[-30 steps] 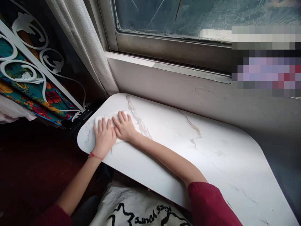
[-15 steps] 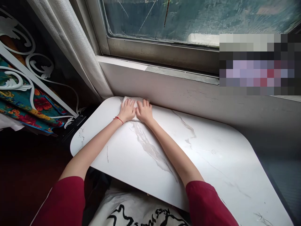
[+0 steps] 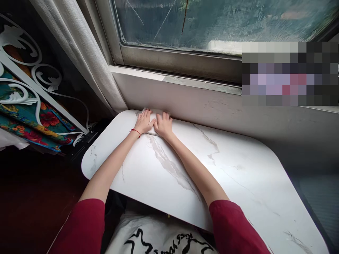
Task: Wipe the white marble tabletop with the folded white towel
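A pale folded cloth [image 3: 153,131] lies flat at the far edge of the white marble-patterned table [image 3: 238,169], close to the wall. My left hand [image 3: 143,122], with a red string bracelet at the wrist, presses on the cloth's left part, fingers stretched forward. Beside it my right hand [image 3: 163,125] lies on the right part, its fingers also spread out. Both palms face down and cover much of the cloth. The thumbs are close to each other.
Beyond the table rise a grey wall [image 3: 185,97] and a window [image 3: 206,24]. A light curtain [image 3: 87,53] hangs at the left. White scrolled metalwork [image 3: 53,97] and a flowered fabric [image 3: 47,120] stand left of the table. Part of the right side is pixelated.
The left hand and forearm have shifted slightly right, and the cloth's left edge has drawn in and bunched. The right hand is almost where it was. The view has moved a little.
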`<state>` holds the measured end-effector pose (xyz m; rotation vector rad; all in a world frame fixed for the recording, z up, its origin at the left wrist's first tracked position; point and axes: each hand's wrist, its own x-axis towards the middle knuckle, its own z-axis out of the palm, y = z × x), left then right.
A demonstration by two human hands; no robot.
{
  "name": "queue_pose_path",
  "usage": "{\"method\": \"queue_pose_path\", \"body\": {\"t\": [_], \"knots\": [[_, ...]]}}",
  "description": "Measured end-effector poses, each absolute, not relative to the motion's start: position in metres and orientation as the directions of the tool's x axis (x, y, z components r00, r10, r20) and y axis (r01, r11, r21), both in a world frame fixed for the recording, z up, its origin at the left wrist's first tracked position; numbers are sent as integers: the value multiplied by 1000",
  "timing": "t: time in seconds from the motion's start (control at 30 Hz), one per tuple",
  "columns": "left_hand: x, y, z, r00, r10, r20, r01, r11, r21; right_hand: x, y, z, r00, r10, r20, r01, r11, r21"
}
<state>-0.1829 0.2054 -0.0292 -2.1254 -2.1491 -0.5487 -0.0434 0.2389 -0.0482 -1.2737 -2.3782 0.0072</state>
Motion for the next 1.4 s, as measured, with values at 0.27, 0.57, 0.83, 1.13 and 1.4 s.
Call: {"method": "queue_pose_path", "body": {"t": [0.27, 0.57, 0.83, 1.13, 1.4], "knots": [[-175, 188, -30, -37, 962, 269, 980, -17, 197, -36, 223, -47, -505, 776, 377, 783, 596, -178], [-138, 77, -28, -4, 985, 172, 989, -22, 149, 14, 133, -51, -622, 680, 388, 698, 706, -120], [-86, -43, -33, -23, 955, 295, 994, -9, 108, 61, 40, -53, -714, 576, 398, 590, 801, -100], [-61, -85, -32, -91, 935, 344, 985, 34, 167, 92, -12, -49, -799, 447, 402, 471, 881, -46], [-63, -69, -27, -34, 962, 270, 991, -2, 133, 102, 11, -34, -801, 485, 350, 469, 873, -134]]}}
